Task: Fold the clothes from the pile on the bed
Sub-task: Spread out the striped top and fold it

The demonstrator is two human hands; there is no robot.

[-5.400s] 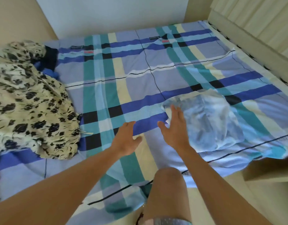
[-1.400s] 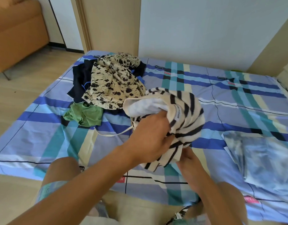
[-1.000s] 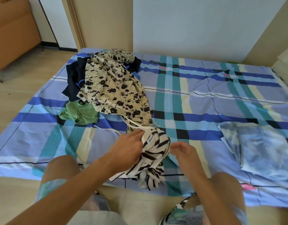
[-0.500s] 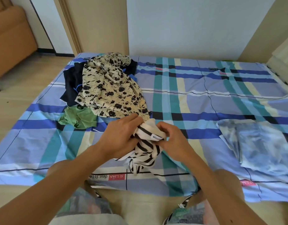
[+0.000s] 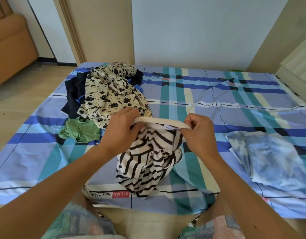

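striped garment opened at its band, not yet laid flat

the step in hand looks like sorting out one piece before folding it. the black-and-cream striped garment (image 5: pixel 148 157) hangs just in front of the pile (image 5: pixel 112 95), on the person's side of it, with its lower part bunched on the plaid bed (image 5: pixel 209 104). its cream band (image 5: pixel 159 120) is drawn into a line between the two hands.

the left hand (image 5: pixel 121 133) is nearest the pile's front edge. its fingers (image 5: pixel 131 112) are curled over one end of the band, with some striped cloth gathered under them. the right hand (image 5: pixel 198 135), further from the pile, pinches the other end between thumb and bent fingers (image 5: pixel 192 121). both grips are narrow and closed on cloth. a small white label (image 5: pixel 167 127) shows under the band.

whether the band is a waist or a neckline cannot be told. the next move probably calls for lifting and shaking the cloth so the twisted body drops straight, then spreading it on the bare sheet beside the pile. a folded pale blue tie-dye garment (image 5: pixel 273 156) lies well to the right of the pile.
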